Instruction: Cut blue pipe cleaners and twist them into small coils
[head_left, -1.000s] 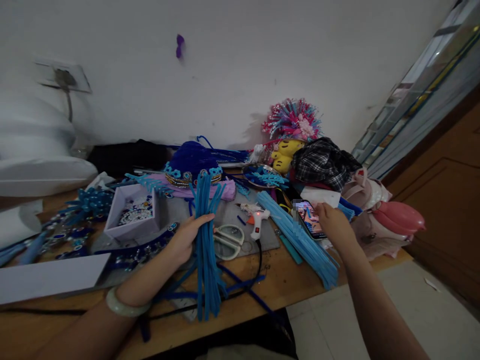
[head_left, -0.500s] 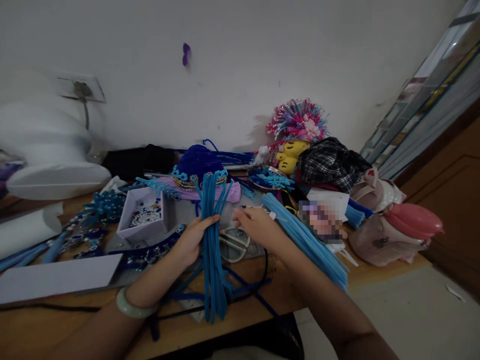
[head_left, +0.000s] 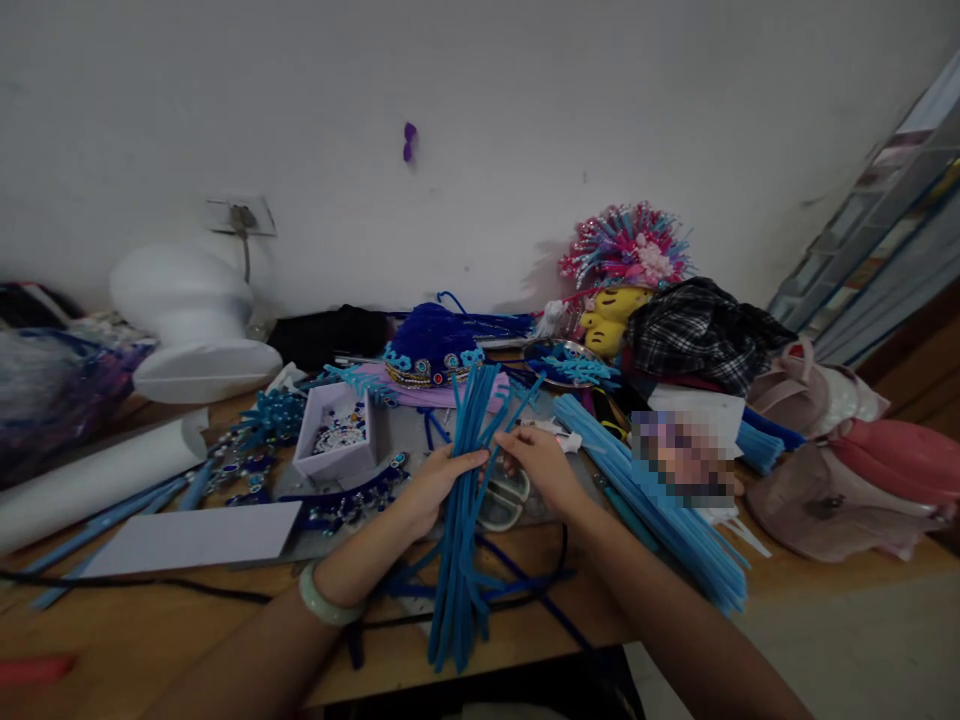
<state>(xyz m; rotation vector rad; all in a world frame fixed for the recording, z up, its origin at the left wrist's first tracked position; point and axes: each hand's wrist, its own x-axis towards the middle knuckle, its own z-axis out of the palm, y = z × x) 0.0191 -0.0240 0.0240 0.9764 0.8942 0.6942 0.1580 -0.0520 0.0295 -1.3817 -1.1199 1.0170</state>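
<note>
A bundle of blue pipe cleaners [head_left: 459, 540] stands roughly upright over the front of the table, with my left hand [head_left: 442, 482] wrapped round its middle. My right hand [head_left: 536, 462] is closed in a pinch on a single pipe cleaner at the right side of the bundle. Just behind and below the fingers lies a pair of scissors [head_left: 504, 500] with pale handles. Another thick bundle of lighter blue pipe cleaners [head_left: 660, 510] rests on the table right of my right hand. Several loose dark blue strips [head_left: 525, 580] lie under the held bundle.
Beyond my hands sits a dark blue beaded headpiece [head_left: 431, 345]. A white box of beads [head_left: 337, 462] stands left of it. Further left are a white foam head [head_left: 199, 330] and a paper roll [head_left: 105, 480]. A pink-lidded jug [head_left: 832, 500] stands at the right edge.
My right hand has come left against the bundle and now pinches one pipe cleaner. The left hand keeps its hold. The whole view has shifted left.
</note>
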